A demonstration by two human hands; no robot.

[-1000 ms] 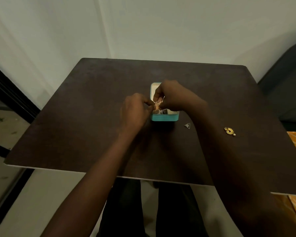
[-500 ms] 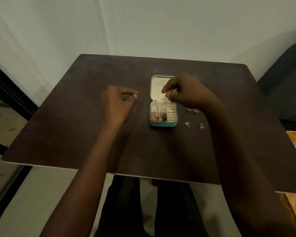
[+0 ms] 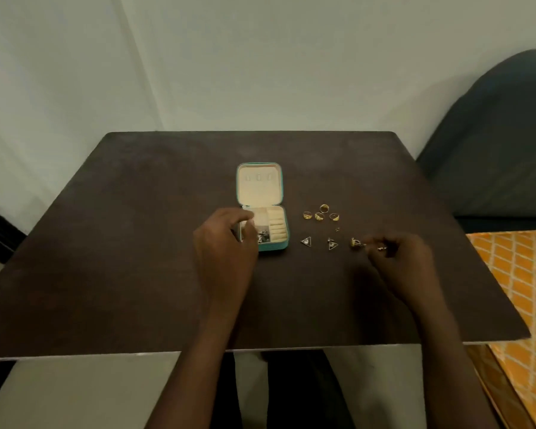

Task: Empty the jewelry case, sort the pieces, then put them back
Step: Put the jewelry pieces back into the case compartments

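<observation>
The small teal jewelry case (image 3: 279,243) lies open on the dark table (image 3: 136,243), its cream lid (image 3: 259,187) folded back. Silver pieces (image 3: 264,237) remain in a front compartment. My left hand (image 3: 225,252) grips the case's left front corner with curled fingers and hides the compartments there. To the right of the case lie several gold rings (image 3: 320,215), a tiny stud (image 3: 337,229), two triangular earrings (image 3: 306,241) (image 3: 332,244) and a gold earring (image 3: 356,243). My right hand (image 3: 399,261) hovers just right of that earring and pinches a small jewelry piece (image 3: 381,248).
A dark upholstered chair (image 3: 492,144) stands at the table's far right corner. Orange patterned fabric (image 3: 520,289) lies beyond the right edge. A pale wall rises behind the table. My legs show below the near edge.
My right hand left the case and moved to the right front with a small piece. My left hand came in from the left onto the case. More rings and a gold earring now lie on the table.
</observation>
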